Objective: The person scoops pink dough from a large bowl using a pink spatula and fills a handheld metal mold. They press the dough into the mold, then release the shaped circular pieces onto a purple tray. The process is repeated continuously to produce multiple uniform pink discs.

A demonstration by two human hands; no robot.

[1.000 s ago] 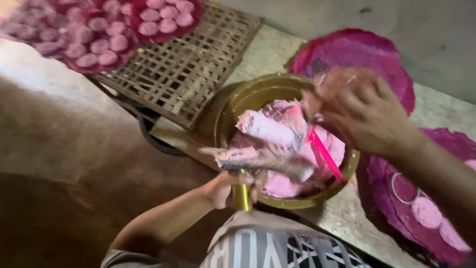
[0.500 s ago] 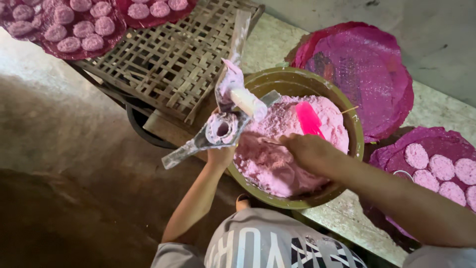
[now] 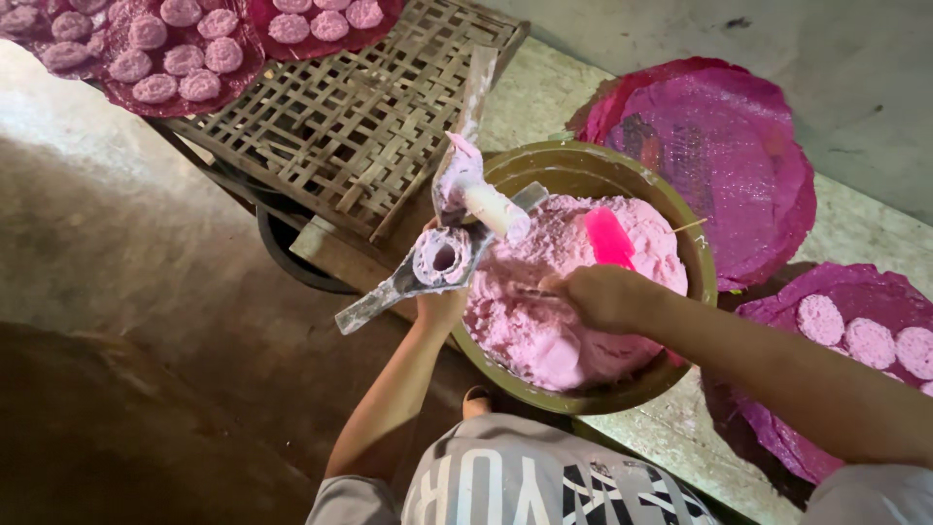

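Head view | one bowl (image 3: 702,255) of pink paste (image 3: 559,292) on the counter (image 3: 855,209) | left hand (image 3: 439,303), fingers closed on one paste-caked metal press (image 3: 442,258) at the bowl's rim | right hand (image 3: 598,297) in the paste, fingers buried, grip unclear | three pink sheets of discs (image 3: 185,58), all cropped.

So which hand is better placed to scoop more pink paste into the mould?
Right. The right hand already rests on the pink paste in the bowl, by the pink scraper; the left hand is busy holding the ring mould beside the rim.
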